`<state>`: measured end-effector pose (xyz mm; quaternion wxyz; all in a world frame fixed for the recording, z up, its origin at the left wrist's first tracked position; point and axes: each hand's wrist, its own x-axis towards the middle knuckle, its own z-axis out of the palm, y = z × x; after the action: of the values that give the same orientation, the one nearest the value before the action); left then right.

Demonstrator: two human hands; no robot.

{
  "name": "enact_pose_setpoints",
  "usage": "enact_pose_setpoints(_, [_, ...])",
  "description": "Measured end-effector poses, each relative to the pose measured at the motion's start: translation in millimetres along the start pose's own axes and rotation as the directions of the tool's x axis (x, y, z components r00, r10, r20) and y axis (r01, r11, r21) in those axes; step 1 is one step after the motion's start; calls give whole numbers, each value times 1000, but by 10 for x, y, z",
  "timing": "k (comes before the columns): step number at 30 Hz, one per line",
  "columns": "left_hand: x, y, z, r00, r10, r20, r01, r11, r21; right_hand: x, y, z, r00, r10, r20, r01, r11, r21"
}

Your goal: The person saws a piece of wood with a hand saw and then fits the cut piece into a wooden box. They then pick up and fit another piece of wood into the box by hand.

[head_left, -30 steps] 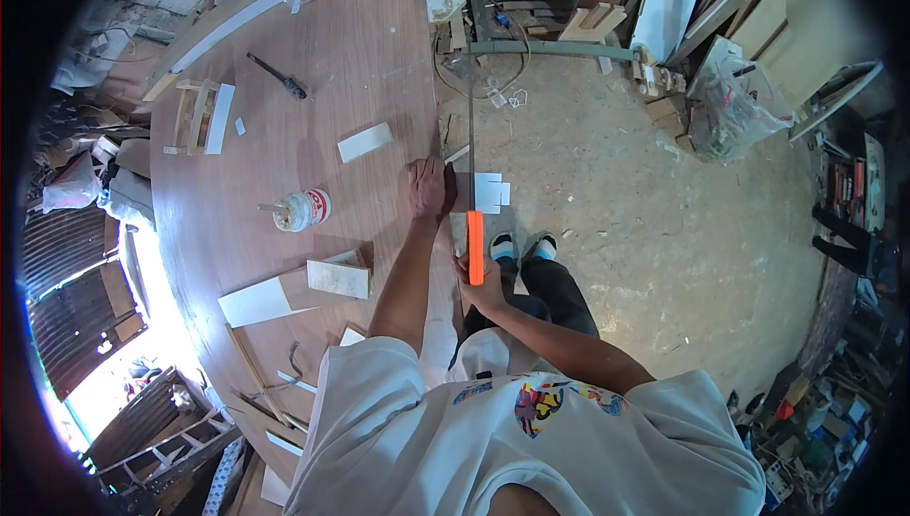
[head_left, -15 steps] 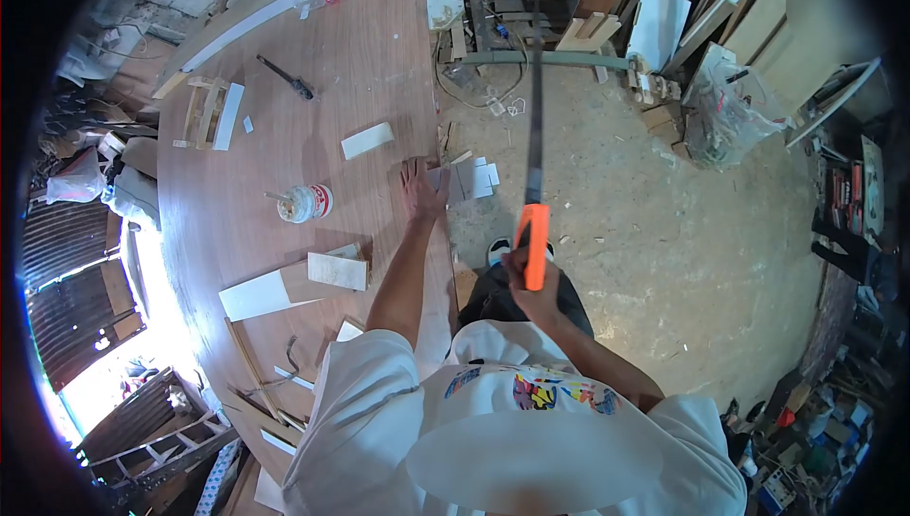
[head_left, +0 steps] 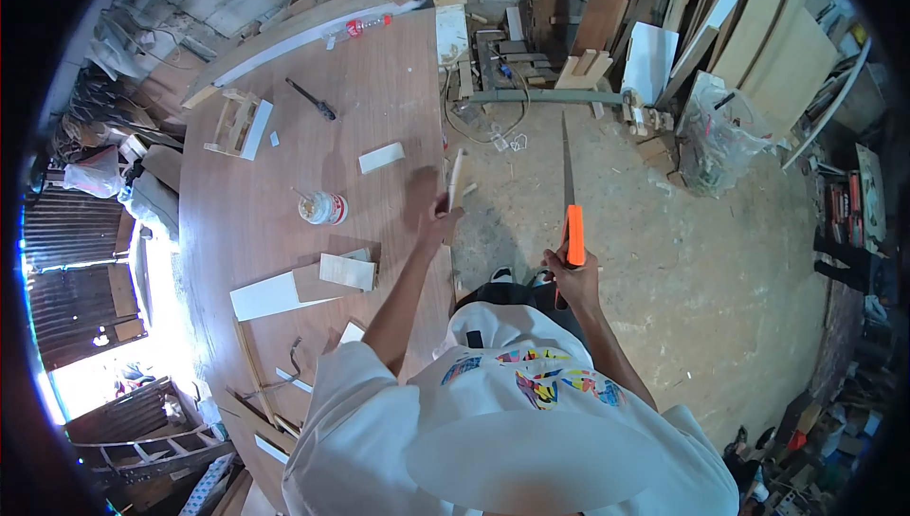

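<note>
My left hand (head_left: 438, 222) is closed on a narrow, pale wood piece (head_left: 457, 180), held tilted at the right edge of the brown table (head_left: 284, 184). In my right hand (head_left: 574, 277) is the orange handle of a handsaw (head_left: 569, 175), its blade pointing away from me over the floor. A small white block (head_left: 381, 158) lies on the table, left of my left hand. Farther left stands a jar with a red-and-white label (head_left: 323, 208).
On the table lie a dark tool (head_left: 311, 99), a small wooden frame (head_left: 237, 125), a plastic bottle (head_left: 368, 25) and white boards (head_left: 275, 296). A plastic bag (head_left: 716, 142) and leaning planks (head_left: 749, 33) stand at the back right.
My left hand has lifted off the tabletop, and the wood piece, flat before, is now raised and turned in it. The saw and my right hand have moved right.
</note>
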<state>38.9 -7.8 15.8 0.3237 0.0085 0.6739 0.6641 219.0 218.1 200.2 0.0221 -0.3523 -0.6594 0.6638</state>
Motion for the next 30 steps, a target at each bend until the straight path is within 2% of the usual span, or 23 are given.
enact_pose_setpoints(1, [-269, 292, 139, 992, -125, 5, 123, 967, -225, -17, -27, 32, 998, -60, 32, 58, 997, 57])
enact_pose_setpoints(2, [-529, 577, 323, 993, -115, 0, 113, 969, -219, -37, -54, 53, 991, -120, 63, 112, 987, 115])
enact_pose_setpoints(3, [-765, 850, 517, 997, -76, 26, 79, 874, -479, -45, -98, 55, 988, -106, 108, 89, 984, 154])
enact_pose_setpoints(4, [-922, 1041, 646, 999, -31, 41, 51, 711, -701, -65, -170, 69, 987, -116, 114, 96, 982, 163])
enact_pose_setpoints(5, [-1007, 1152, 708, 999, -24, 34, 41, 716, -696, -99, -254, 80, 971, -192, 143, 166, 971, 174])
enact_pose_setpoints(7, [-1127, 1315, 792, 955, 191, 228, 105, 500, -860, -140, -384, 97, 935, -298, 193, 268, 949, 165])
enact_pose_setpoints(11, [-1336, 1480, 914, 953, 249, 171, 7, 546, -838, -329, -709, 167, 904, -384, 188, 369, 923, 110])
enact_pose_setpoints(14, [-1391, 1473, 956, 934, 299, 195, 13, 518, -856, -372, -750, 116, 834, -480, 273, 478, 875, 76])
enact_pose_setpoints(16, [-1421, 1460, 1007, 899, 374, 226, 65, 396, -916, -426, -748, 108, 790, -540, 291, 533, 839, 109])
enact_pose_setpoints(17, [-1449, 1452, 1013, 899, 378, 220, 59, 395, -917, -467, -747, 107, 787, -542, 296, 535, 837, 110])
enact_pose_setpoints(19, [-1505, 1482, 1038, 901, 389, 189, -14, 462, -887, -549, -744, 103, 780, -535, 325, 519, 843, 140])
enact_pose_setpoints(23, [-1570, 1473, 1022, 883, 404, 237, -14, 529, -848, -648, -666, 121, 786, -517, 340, 489, 856, 171])
enact_pose_setpoints(25, [-1608, 1467, 1006, 910, 356, 214, -68, 634, -770, -650, -617, 125, 760, -546, 353, 569, 821, 46])
enact_pose_setpoints(28, [-1644, 1414, 968, 952, 270, 146, -84, 688, -720, -666, -608, 128, 754, -564, 336, 559, 820, 124])
enact_pose_setpoints(30, [-1661, 1432, 976, 947, 280, 159, -84, 692, -717, -659, -571, 132, 755, -568, 329, 561, 818, 125])
